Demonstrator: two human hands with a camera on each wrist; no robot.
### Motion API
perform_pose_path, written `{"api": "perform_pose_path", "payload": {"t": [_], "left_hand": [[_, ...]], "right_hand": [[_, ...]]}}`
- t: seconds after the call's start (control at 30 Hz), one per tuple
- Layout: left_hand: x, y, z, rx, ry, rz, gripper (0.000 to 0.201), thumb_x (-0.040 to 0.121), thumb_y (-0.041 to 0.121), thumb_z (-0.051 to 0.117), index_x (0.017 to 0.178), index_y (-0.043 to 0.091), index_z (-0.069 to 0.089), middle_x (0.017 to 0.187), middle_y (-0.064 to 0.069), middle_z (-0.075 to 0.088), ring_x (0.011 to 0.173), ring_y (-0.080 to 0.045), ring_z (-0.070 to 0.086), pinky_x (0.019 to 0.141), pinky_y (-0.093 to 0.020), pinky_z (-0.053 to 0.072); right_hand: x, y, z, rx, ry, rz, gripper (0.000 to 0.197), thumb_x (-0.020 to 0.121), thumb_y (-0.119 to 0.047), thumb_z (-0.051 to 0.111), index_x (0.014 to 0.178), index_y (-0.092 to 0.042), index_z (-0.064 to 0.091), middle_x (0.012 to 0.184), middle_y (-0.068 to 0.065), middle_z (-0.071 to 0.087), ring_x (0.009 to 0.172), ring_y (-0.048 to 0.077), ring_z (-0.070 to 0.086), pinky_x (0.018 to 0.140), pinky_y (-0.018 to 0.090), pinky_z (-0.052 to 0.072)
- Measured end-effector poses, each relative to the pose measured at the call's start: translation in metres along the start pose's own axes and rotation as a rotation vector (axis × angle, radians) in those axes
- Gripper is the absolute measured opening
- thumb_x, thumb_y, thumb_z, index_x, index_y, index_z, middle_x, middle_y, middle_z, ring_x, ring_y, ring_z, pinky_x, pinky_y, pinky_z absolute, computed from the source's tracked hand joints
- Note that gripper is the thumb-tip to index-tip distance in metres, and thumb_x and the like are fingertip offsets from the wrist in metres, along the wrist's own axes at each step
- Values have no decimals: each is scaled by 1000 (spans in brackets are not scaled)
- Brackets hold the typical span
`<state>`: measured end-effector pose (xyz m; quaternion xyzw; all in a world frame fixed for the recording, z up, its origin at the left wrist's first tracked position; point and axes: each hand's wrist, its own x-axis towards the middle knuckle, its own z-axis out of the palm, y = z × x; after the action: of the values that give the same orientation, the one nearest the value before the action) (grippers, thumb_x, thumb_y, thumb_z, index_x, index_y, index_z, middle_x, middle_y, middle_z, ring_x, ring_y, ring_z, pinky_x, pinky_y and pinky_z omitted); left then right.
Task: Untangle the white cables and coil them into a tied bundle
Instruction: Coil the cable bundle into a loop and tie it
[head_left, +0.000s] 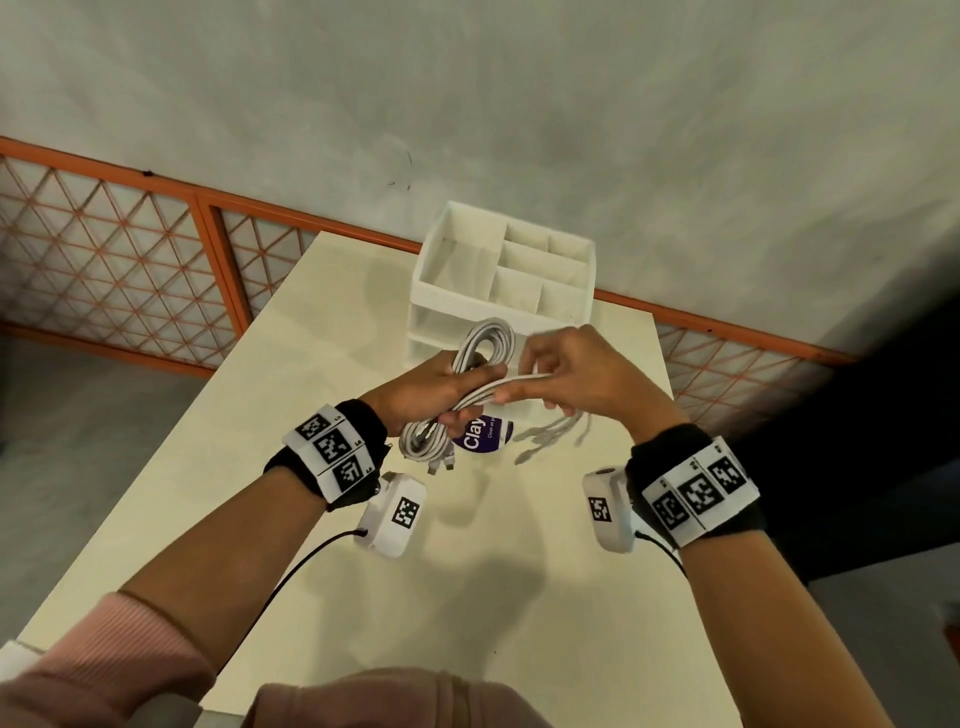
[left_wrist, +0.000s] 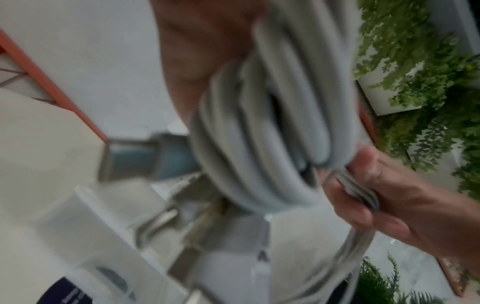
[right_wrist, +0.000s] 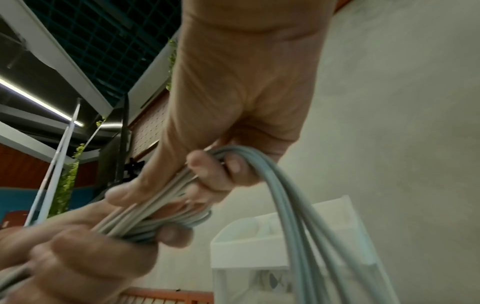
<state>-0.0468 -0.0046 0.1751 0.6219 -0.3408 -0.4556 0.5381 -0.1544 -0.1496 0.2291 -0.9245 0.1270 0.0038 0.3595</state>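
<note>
Nearest the person, a broad stretch of the cream table (head_left: 467, 597) lies bare, running out to its near edge and to its left edge. Above it, in front of the white organiser (head_left: 498, 270), both hands work in the air. The left hand (head_left: 431, 392) has its fingers curled round the middle of the white cables (head_left: 480, 345), which form a coil: one loop rises beyond the hand toward the organiser, another hangs on the near side with plug ends dangling above the tabletop. The right hand (head_left: 571, 374), just right of the left, pinches a flat band of loose strands between thumb and fingers; the strands bridge the small gap between the hands, and their free ends trail down, blurred, above the table. Under the hands, on the near side of the organiser, lies a purple round label (head_left: 483, 435) on the table. The organiser stands at the table's far edge, its compartments open upward. Beyond it runs an orange lattice railing (head_left: 104, 249) along the pale wall.
</note>
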Motion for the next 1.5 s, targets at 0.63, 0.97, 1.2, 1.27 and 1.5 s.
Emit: {"api": "perform_pose_path", "payload": {"t": [0.63,0.97,1.2,1.27,1.5], "left_hand": [[6,-9,30,-52,-90,-102,84,87,66,-10,79,7,50,38,-1,43,31,-11,29,39,-18,27],[-4,-10,23,52,-109,-59,42,98,38,35,68,11,45,49,-4,42,39,-14,26,47,-25,29],[-2,-15,7,-33,-8,45,45,101,38,31,79,6,53,50,-11,40,37,-16,26,44,-24,34],[1,-17,4,-59,52,69,47,100,41,31,77,9,57,50,-11,39,37,-16,28,45,-24,36],[11,-11,15,-79,204,219,45,99,44,38,72,12,55,53,-8,47,40,-17,37,46,-27,38]], "right_hand": [[16,-6,-1,142,54,-24,28,92,-24,57,73,-5,67,73,11,69,66,14,65,76,36,50],[16,8,3,169,87,45,35,86,-37,64,71,-5,64,50,-6,52,46,2,45,54,15,37],[-3,37,3,379,99,34,20,98,-30,44,99,-16,59,63,-3,45,52,4,38,52,16,33],[-6,44,17,400,155,0,21,99,-21,42,111,-23,60,69,0,49,55,5,41,55,17,38],[6,27,59,416,424,-45,24,99,-14,44,102,-1,65,85,17,69,73,16,64,71,21,52]]}}
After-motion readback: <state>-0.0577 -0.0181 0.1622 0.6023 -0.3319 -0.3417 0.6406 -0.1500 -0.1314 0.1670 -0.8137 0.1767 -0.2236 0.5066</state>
